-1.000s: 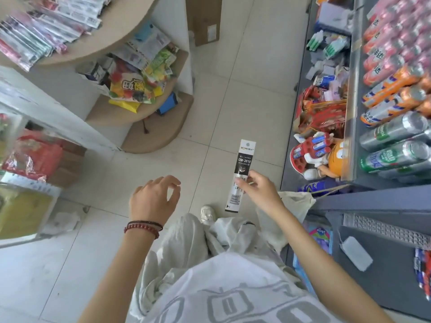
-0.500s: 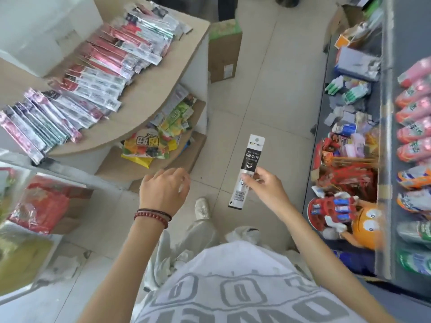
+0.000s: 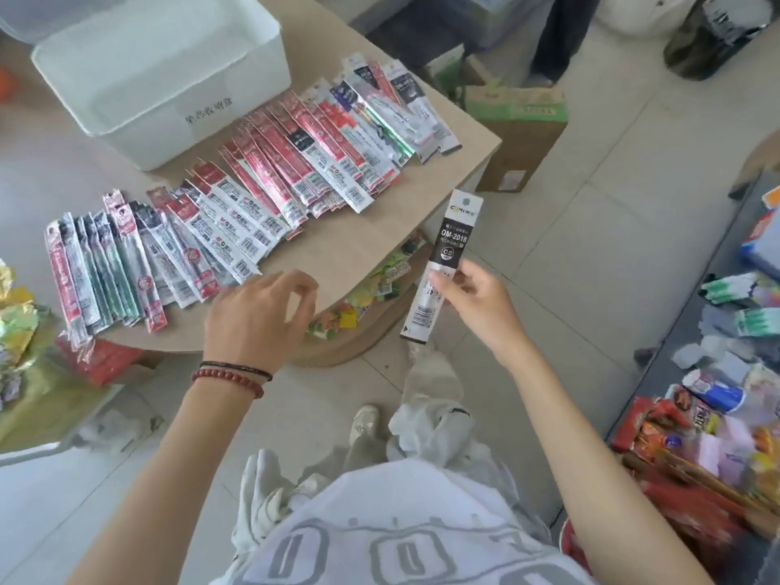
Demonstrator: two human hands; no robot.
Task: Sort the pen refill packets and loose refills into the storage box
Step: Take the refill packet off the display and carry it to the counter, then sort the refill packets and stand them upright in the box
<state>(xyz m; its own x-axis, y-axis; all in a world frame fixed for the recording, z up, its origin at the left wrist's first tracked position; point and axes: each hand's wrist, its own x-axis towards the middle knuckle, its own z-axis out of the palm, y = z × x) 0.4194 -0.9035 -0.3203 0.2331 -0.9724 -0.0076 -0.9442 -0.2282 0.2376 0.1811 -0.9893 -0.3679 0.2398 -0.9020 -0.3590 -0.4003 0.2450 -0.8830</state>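
A small retail shop is indicated: packaged snacks [image 3: 692, 441] are displayed on a shelf at the right edge, and pen refill packets [image 3: 236, 204] are spread across a curved counter [image 3: 371, 242].

We have one view only, from a wide-angle camera on the person's head, facing forward and steeply down. Our own grey-printed white shirt [image 3: 405, 542] fills the bottom edge, close under the lens. The curved tan wooden desk [image 3: 367, 234] lies ahead to the left, the pale tiled floor [image 3: 591, 255] spreads below, and straight lines bend toward the borders.
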